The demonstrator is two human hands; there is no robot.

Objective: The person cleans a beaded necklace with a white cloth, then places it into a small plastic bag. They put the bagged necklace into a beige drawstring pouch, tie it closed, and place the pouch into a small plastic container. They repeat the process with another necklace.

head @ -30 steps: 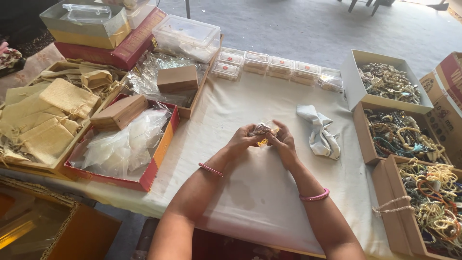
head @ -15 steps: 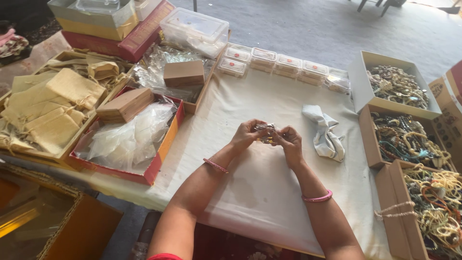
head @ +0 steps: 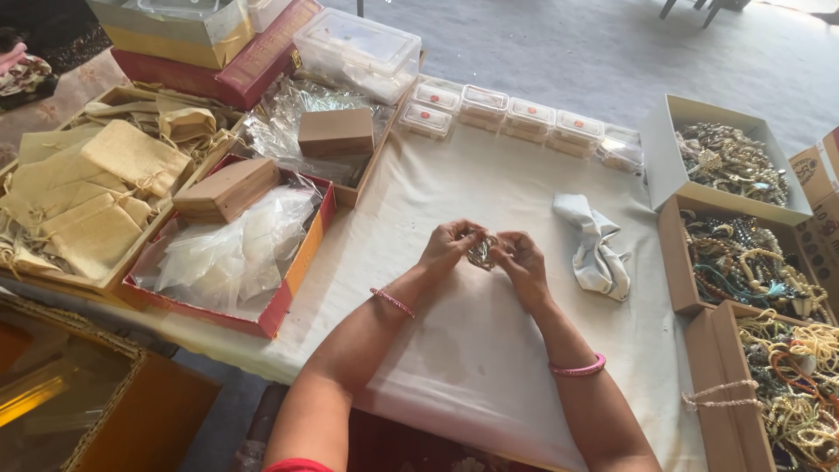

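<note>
Over the middle of the white cloth-covered table (head: 489, 350), my left hand (head: 447, 246) and my right hand (head: 523, 265) meet. Both pinch a small shiny piece of jewellery (head: 481, 252) between their fingertips; most of it is hidden by the fingers. A thin pink bangle sits on each wrist. Just right of my right hand lies a crumpled white cloth (head: 598, 245).
Cardboard boxes of beaded jewellery (head: 732, 162) line the right edge. A row of small clear plastic boxes (head: 524, 118) runs along the far side. At left stand a red tray of clear plastic bags (head: 229, 258), small brown boxes (head: 336, 133) and a tray of cream pouches (head: 83, 197).
My hands stay together on the small jewellery piece, fingers shifting slightly around it. The view has tilted a little; nothing on the table has moved.
</note>
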